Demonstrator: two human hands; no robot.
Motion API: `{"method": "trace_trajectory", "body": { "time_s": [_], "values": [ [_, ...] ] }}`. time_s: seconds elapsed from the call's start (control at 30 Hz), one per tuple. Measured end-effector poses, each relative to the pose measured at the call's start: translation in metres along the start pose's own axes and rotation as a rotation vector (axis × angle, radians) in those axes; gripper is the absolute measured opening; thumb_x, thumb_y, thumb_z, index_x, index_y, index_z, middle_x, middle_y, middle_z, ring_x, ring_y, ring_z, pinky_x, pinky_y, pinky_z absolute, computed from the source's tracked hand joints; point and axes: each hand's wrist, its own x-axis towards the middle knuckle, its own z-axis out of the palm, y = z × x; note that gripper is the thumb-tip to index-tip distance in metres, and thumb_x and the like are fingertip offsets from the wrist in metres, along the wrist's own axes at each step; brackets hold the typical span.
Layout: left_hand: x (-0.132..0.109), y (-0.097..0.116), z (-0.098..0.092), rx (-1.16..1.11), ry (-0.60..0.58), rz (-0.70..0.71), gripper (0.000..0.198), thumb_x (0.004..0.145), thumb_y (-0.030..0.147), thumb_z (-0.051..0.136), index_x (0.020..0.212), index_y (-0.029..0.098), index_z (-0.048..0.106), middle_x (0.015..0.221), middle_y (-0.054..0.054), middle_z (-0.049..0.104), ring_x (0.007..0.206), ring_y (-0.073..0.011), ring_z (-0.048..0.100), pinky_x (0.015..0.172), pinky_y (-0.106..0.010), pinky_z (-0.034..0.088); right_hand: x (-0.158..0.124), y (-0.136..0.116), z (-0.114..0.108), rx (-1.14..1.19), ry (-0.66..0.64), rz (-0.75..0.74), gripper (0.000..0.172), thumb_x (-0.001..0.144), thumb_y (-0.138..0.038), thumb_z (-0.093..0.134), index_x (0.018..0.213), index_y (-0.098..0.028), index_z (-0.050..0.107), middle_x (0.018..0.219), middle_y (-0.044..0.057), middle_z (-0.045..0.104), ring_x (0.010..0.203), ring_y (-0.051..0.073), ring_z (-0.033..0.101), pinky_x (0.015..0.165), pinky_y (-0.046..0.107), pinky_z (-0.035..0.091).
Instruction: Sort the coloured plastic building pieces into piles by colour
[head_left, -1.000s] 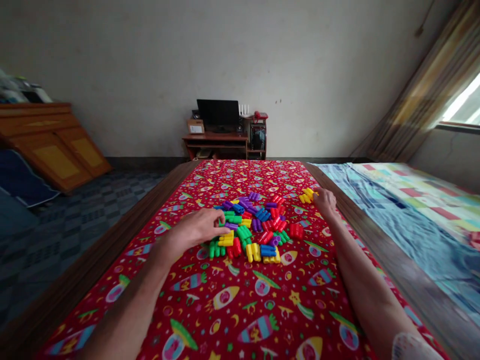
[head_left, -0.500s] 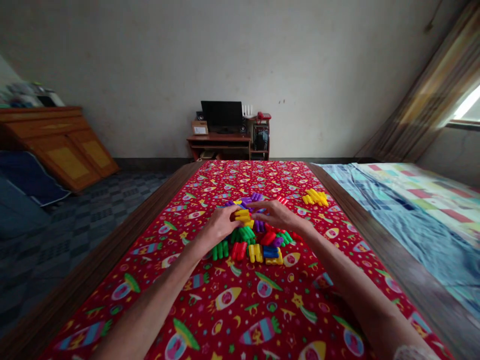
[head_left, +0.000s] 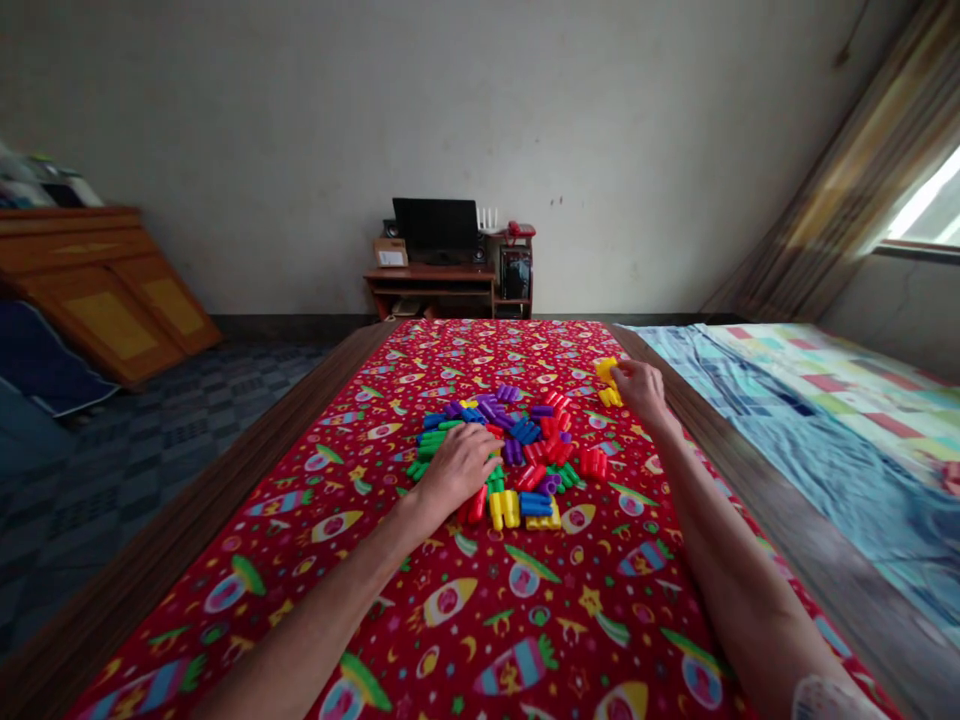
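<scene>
A heap of small plastic building pieces point(head_left: 525, 440) in red, green, blue, purple and yellow lies on a red cloth point(head_left: 480, 620) printed with rockets. My left hand point(head_left: 457, 465) rests palm down on the heap's near left part, fingers curled over pieces; what it grips is hidden. My right hand point(head_left: 637, 385) is stretched to the far right. It is closed on a yellow piece point(head_left: 606, 370) at a small group of yellow pieces point(head_left: 611, 397), apart from the heap.
The cloth covers a long wooden table point(head_left: 225, 480). A bed with a blue and patchwork sheet point(head_left: 825, 430) runs along the right. Beyond the table stand a desk with a monitor point(head_left: 435, 228) and, at the left, a wooden cabinet point(head_left: 112, 300).
Half a second ago both hands met over the heap around a yellow piece. My right hand has since carried it out to the yellow group at the right; my left dropped back onto the heap.
</scene>
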Motion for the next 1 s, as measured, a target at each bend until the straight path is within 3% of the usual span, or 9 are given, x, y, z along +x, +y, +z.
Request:
{"method": "trace_trajectory", "body": {
  "time_s": [0.13, 0.27, 0.5, 0.67, 0.77, 0.87, 1.0],
  "values": [
    [-0.002, 0.002, -0.002, 0.08, -0.005, 0.001, 0.02, 0.088, 0.023, 0.062, 0.106, 0.02, 0.069, 0.101, -0.01, 0.067, 0.102, -0.0262, 0.057, 0.092, -0.041, 0.045, 0.0, 0.038, 0.004, -0.039, 0.071, 0.214, 0.032, 0.081, -0.028, 0.053, 0.098, -0.013, 0.075, 0.096, 0.017, 0.073, 0.093, 0.027, 0.064, 0.082, 0.036, 0.048],
    [-0.002, 0.004, 0.0, 0.15, 0.004, -0.037, 0.022, 0.092, 0.024, 0.056, 0.111, 0.019, 0.066, 0.113, -0.011, 0.065, 0.11, -0.0276, 0.055, 0.1, -0.044, 0.04, -0.006, 0.05, 0.009, -0.056, 0.037, 0.241, 0.032, 0.083, -0.028, 0.051, 0.092, -0.01, 0.076, 0.089, 0.021, 0.072, 0.089, 0.028, 0.065, 0.078, 0.035, 0.047],
    [0.001, 0.0, 0.002, 0.172, -0.028, -0.08, 0.015, 0.089, 0.031, 0.059, 0.092, 0.018, 0.064, 0.098, -0.011, 0.066, 0.099, -0.0267, 0.056, 0.092, -0.041, 0.043, -0.001, 0.033, 0.0, -0.078, 0.065, 0.183, 0.035, 0.088, -0.026, 0.045, 0.1, -0.013, 0.075, 0.102, 0.018, 0.072, 0.097, 0.027, 0.064, 0.083, 0.035, 0.045],
    [0.003, -0.002, 0.009, 0.073, -0.033, -0.116, 0.011, 0.087, 0.028, 0.06, 0.094, 0.02, 0.061, 0.1, -0.009, 0.069, 0.103, -0.0265, 0.06, 0.103, -0.048, 0.037, -0.002, 0.001, -0.004, -0.069, 0.051, -0.004, 0.032, 0.089, -0.024, 0.045, 0.098, -0.015, 0.075, 0.094, 0.015, 0.074, 0.089, 0.024, 0.065, 0.078, 0.031, 0.044],
    [0.007, -0.003, 0.009, -0.006, -0.06, -0.159, 0.021, 0.081, 0.027, 0.067, 0.1, 0.021, 0.061, 0.101, -0.008, 0.071, 0.103, -0.0286, 0.062, 0.104, -0.051, 0.036, -0.014, -0.031, 0.0, 0.005, -0.09, -0.251, 0.031, 0.091, -0.024, 0.045, 0.087, -0.015, 0.075, 0.079, 0.011, 0.072, 0.072, 0.019, 0.063, 0.067, 0.026, 0.04],
    [0.013, -0.005, 0.005, -0.094, -0.047, -0.254, 0.028, 0.075, 0.023, 0.072, 0.101, 0.021, 0.061, 0.094, -0.005, 0.072, 0.098, -0.0286, 0.065, 0.106, -0.053, 0.035, -0.037, -0.068, 0.007, 0.131, -0.372, -0.543, 0.028, 0.091, -0.023, 0.048, 0.082, -0.015, 0.074, 0.071, 0.005, 0.07, 0.062, 0.013, 0.057, 0.061, 0.023, 0.036],
    [0.015, -0.01, -0.002, -0.207, 0.136, -0.302, 0.023, 0.077, 0.023, 0.069, 0.096, 0.022, 0.058, 0.087, -0.001, 0.072, 0.089, -0.0244, 0.068, 0.106, -0.051, 0.038, -0.073, -0.104, 0.019, 0.309, -0.705, -0.759, 0.022, 0.091, -0.022, 0.053, 0.09, -0.013, 0.073, 0.076, 0.004, 0.07, 0.063, 0.011, 0.055, 0.059, 0.02, 0.034]
  ]
}}
